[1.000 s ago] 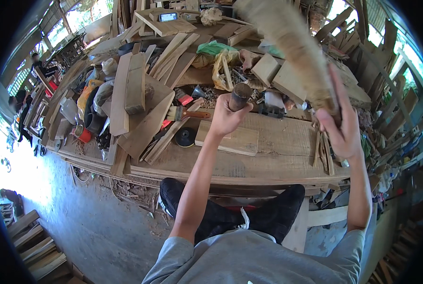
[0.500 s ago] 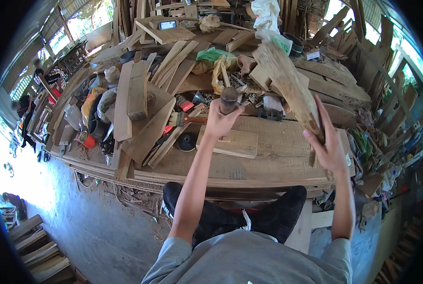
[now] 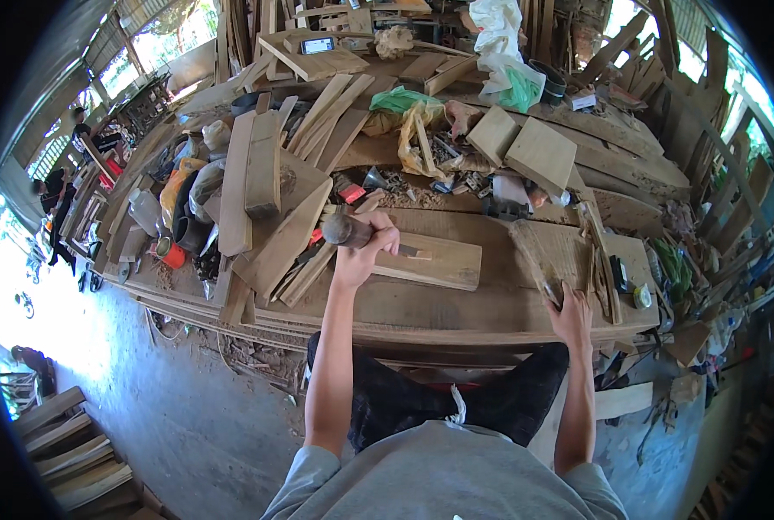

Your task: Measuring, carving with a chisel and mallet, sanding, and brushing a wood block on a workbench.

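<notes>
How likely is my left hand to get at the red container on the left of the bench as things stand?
Probably not directly: your left hand is closed around a wooden-handled tool, and stacked planks lie between it and the red container.

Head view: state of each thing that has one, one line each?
Left hand: closed on the chisel
Chisel: tilted, blade toward the board; contact unclear
Board: lying flat on the bench
Right hand: at the rough wood club's near end; grip unclear
Rough wood club: on or just above the bench
Phone: screen lit
White plastic bag: crumpled
</notes>
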The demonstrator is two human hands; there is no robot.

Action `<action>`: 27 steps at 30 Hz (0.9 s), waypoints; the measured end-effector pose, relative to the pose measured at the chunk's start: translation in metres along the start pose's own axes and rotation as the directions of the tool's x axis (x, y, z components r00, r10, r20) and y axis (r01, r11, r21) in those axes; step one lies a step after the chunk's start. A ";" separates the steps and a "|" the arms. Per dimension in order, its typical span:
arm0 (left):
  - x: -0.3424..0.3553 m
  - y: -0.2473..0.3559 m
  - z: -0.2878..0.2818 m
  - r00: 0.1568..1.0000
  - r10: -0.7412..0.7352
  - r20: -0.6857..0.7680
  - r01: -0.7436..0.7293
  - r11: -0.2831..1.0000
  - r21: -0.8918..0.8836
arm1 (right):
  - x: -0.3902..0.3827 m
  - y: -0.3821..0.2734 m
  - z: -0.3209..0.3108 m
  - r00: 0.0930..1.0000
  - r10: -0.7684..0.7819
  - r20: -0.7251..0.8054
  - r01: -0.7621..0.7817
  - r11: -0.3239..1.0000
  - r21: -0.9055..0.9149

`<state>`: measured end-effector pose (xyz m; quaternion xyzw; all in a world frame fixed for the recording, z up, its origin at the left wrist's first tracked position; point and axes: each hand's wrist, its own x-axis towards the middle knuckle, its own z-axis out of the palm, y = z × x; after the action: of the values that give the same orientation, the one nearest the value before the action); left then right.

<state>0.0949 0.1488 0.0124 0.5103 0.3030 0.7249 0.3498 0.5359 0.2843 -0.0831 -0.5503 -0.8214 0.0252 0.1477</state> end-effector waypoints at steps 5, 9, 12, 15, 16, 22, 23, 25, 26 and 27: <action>-0.007 -0.007 -0.004 0.990 0.025 -0.142 -0.030 0.999 -0.034 | -0.009 -0.006 0.016 0.988 -0.047 -0.146 0.044 0.999 -0.027; -0.008 -0.012 0.010 0.967 0.122 -0.223 -0.108 0.992 0.073 | -0.013 -0.051 -0.009 0.916 -0.109 -0.385 0.140 0.989 0.053; -0.008 -0.018 0.059 0.963 0.206 -0.173 -0.075 0.823 0.563 | -0.025 -0.087 -0.029 0.956 -0.068 -0.284 0.213 0.828 0.519; -0.007 -0.026 0.113 0.925 0.155 0.347 -0.353 0.686 0.636 | -0.046 -0.104 -0.033 0.950 -0.117 -0.291 0.303 0.583 0.754; -0.008 -0.033 0.128 0.868 0.100 0.487 -0.447 0.584 0.678 | -0.054 -0.111 -0.023 0.922 -0.049 -0.384 0.358 0.485 0.798; -0.032 -0.082 0.171 0.743 -0.109 0.661 -0.531 0.507 0.680 | -0.086 -0.110 -0.016 0.877 0.205 -0.435 0.297 0.482 0.824; -0.036 -0.088 0.171 0.742 -0.107 0.662 -0.532 0.509 0.677 | -0.092 -0.101 -0.012 0.933 0.204 -0.295 0.171 0.471 0.866; -0.042 -0.094 0.170 0.736 -0.197 0.648 -0.552 0.381 0.742 | -0.095 -0.114 -0.028 0.942 0.206 -0.265 0.152 0.441 0.884; -0.041 -0.093 0.168 0.737 -0.198 0.646 -0.549 0.382 0.743 | -0.098 -0.118 -0.029 0.933 0.298 -0.201 0.090 0.347 0.934; -0.035 -0.085 0.168 0.743 -0.150 0.652 -0.568 0.374 0.733 | -0.101 -0.116 -0.030 0.910 0.393 -0.130 0.032 0.247 0.969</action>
<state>0.2802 0.1831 -0.0242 0.8590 0.4374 0.2659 -0.0105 0.4750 0.1429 -0.0524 -0.4353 -0.5263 0.4345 0.5872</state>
